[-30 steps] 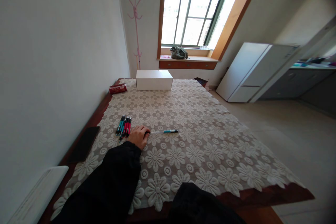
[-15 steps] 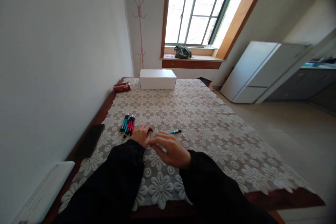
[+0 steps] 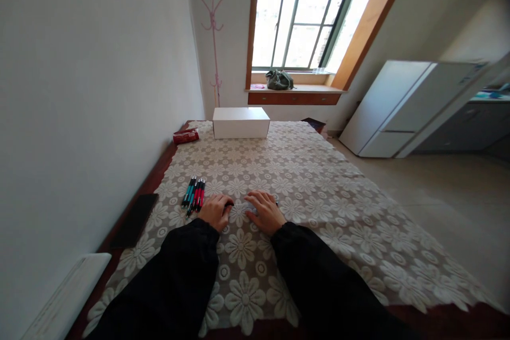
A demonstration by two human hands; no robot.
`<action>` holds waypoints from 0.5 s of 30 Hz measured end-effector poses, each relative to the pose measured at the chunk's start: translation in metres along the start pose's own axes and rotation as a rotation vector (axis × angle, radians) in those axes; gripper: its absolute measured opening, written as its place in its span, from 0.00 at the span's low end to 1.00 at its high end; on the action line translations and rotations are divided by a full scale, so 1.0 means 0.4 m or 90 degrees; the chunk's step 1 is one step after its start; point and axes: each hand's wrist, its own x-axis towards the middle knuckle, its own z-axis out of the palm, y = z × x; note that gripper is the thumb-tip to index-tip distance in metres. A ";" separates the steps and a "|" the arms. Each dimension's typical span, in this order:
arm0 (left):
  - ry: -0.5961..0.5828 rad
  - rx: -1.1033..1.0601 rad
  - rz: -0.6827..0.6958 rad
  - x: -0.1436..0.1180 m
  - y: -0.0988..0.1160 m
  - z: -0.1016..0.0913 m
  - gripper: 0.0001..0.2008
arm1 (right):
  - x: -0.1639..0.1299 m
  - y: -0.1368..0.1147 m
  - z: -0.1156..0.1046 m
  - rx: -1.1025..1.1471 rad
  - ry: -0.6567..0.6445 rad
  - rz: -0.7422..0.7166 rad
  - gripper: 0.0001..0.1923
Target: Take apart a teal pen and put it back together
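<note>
No writing on anything here can be read. Your left hand (image 3: pixel 215 211) and right hand (image 3: pixel 265 211) both rest on one pen (image 3: pixel 241 204), each pinching an end; it lies on the lace cloth (image 3: pixel 319 207) of the counter, long axis running left to right, mostly hidden under your fingers. Just left of your left hand sits a bundle of pens (image 3: pixel 194 193), pointing away from you. Farther back stand a white box (image 3: pixel 241 122) and a red packet (image 3: pixel 186 136); a dark phone (image 3: pixel 134 220) lies at the counter's left edge.
</note>
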 end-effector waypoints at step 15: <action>0.003 -0.007 -0.012 -0.001 -0.001 0.008 0.08 | -0.151 0.095 -0.002 -0.111 -0.010 0.114 0.31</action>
